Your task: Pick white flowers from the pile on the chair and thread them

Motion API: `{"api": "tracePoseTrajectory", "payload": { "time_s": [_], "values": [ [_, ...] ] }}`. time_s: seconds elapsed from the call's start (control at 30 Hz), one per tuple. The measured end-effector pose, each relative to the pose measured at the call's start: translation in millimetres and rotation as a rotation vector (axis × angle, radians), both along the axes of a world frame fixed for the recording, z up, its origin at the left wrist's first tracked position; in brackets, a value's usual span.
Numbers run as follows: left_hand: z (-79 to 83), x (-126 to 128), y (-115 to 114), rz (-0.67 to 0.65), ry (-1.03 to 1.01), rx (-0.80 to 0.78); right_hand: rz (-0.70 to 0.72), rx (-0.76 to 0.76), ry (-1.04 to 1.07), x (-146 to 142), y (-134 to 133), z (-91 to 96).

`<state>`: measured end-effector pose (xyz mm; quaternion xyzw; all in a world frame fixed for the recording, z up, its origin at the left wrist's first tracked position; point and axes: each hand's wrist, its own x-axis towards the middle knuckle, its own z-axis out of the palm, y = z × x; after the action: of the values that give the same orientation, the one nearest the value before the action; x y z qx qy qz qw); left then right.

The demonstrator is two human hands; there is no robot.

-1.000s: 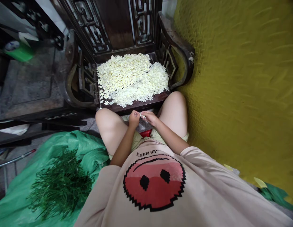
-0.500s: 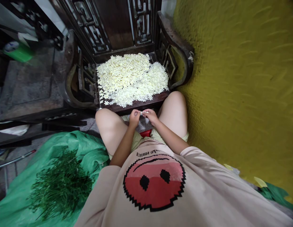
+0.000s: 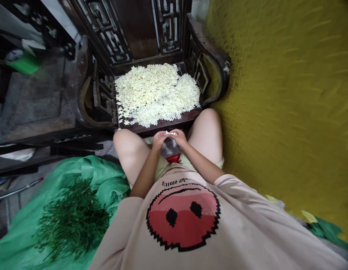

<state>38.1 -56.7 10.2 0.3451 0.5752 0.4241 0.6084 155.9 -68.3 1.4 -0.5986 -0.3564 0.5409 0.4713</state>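
Observation:
Small white flowers (image 3: 171, 133) sit between my two hands, just past my lap; their number is unclear. My left hand (image 3: 159, 140) has its fingertips closed at the left end of them. From the other side my right hand (image 3: 178, 138) pinches the same flowers between thumb and fingers. Beyond my knees, a broad heap of white and cream blossoms (image 3: 151, 88) covers most of the seat of a dark carved wooden chair (image 3: 174, 122). The heap's right and front part looks whiter than the rest.
Green leafy stems (image 3: 75, 219) lie on a green plastic sheet (image 3: 86, 167) at my left. A dark wooden side table (image 3: 36, 93) with a green roll-like object (image 3: 23, 62) stands beyond. The chair's armrests flank the blossoms. A yellow textured surface (image 3: 283, 93) rises at my right.
My left hand's fingers have straightened a little and shifted slightly left. More of the white flowers shows between the hands. The heap on the chair looks the same.

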Motion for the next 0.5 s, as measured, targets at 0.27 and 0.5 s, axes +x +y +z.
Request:
{"api": "tracePoseTrajectory", "payload": {
  "time_s": [0.27,0.5],
  "values": [
    [-3.0,1.9,-1.4,-0.001,0.083,0.093,-0.005,0.075,-0.111,0.1,-0.4,3.5],
    [-5.4,0.2,1.3,0.055,-0.008,-0.028,-0.003,0.010,-0.009,-0.2,0.0,-0.7]
  ]
}}
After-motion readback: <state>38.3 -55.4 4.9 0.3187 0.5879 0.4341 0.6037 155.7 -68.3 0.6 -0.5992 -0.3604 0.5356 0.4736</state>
